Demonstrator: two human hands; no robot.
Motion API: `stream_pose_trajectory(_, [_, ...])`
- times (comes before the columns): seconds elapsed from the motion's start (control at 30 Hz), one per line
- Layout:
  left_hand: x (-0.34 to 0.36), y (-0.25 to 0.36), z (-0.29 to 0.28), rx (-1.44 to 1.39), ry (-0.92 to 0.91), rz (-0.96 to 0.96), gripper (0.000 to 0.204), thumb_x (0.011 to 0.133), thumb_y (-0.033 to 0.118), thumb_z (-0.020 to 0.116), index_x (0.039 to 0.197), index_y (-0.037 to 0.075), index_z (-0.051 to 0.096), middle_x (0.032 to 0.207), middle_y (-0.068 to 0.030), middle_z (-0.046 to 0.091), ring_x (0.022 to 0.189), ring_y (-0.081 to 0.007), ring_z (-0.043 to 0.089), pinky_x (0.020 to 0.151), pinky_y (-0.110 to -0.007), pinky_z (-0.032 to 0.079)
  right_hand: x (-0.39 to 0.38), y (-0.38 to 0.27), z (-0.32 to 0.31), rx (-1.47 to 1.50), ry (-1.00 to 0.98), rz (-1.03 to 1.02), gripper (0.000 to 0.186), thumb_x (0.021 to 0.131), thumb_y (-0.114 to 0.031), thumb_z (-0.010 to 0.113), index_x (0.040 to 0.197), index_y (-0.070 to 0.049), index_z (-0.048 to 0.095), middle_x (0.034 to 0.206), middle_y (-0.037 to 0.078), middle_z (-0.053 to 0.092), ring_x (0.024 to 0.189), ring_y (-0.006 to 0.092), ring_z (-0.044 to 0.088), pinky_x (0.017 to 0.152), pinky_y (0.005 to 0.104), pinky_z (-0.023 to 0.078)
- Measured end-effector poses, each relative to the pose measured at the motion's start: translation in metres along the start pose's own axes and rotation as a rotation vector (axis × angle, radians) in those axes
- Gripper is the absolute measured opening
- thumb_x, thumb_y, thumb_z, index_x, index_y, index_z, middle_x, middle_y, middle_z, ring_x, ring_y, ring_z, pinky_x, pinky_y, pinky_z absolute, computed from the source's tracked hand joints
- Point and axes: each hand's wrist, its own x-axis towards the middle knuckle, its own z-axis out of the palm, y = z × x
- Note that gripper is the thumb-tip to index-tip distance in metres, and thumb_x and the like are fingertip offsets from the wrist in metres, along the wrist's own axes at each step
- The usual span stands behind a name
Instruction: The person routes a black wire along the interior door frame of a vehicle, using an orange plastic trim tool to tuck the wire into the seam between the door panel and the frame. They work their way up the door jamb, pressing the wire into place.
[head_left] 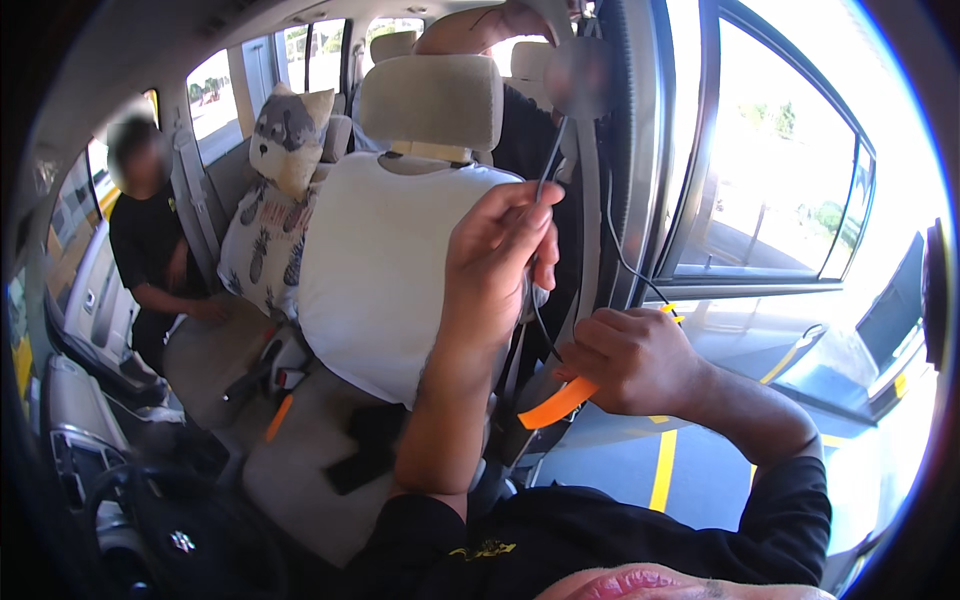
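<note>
Handling the black cable (pixel 553 148) beside the door pillar (pixel 648 150) seems the present step: left grip (pixel 502 245) pinches it, right grip (pixel 632 360) wraps around an orange tool (pixel 560 403); next move probably calls for controlled slack.

Thin dark cable (pixel 619 255) shows in two stretches: one pinched between the fingertips of the left grip (pixel 505 240) and sagging toward the right grip (pixel 640 362), the other bowing down to that grip's far side. A flat, gently curved orange strip (pixel 556 404) juts from the right grip, slanting down to the left, its end free.
</note>
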Motion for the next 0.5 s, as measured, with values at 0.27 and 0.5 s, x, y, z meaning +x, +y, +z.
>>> stream_pose_trajectory(0.27, [0.037,-0.016,0.026,0.492,-0.053,0.075,0.050,0.094,0.018,0.077,0.131,-0.003,0.051,0.095,-0.0074,0.064,0.075,-0.0126,0.063,0.067,-0.026,0.050,-0.013,-0.016,0.036,0.054,0.258,0.061,0.020,0.086,-0.027,0.076,0.095,-0.010,0.069,0.081,0.000,0.051,0.071,0.0148,0.063,0.056,0.0310,0.052])
stream_pose_trajectory(0.5, [0.045,-0.041,0.046,0.751,0.027,0.265,0.048,0.093,-0.001,0.064,0.138,-0.005,0.046,0.094,-0.0100,0.067,0.074,-0.0151,0.068,0.067,-0.028,0.054,-0.045,0.006,0.044,0.099,0.612,0.536,0.085,0.068,-0.040,0.092,0.140,-0.008,0.060,0.130,0.013,0.059,0.077,0.0169,0.066,0.059,0.0314,0.055])
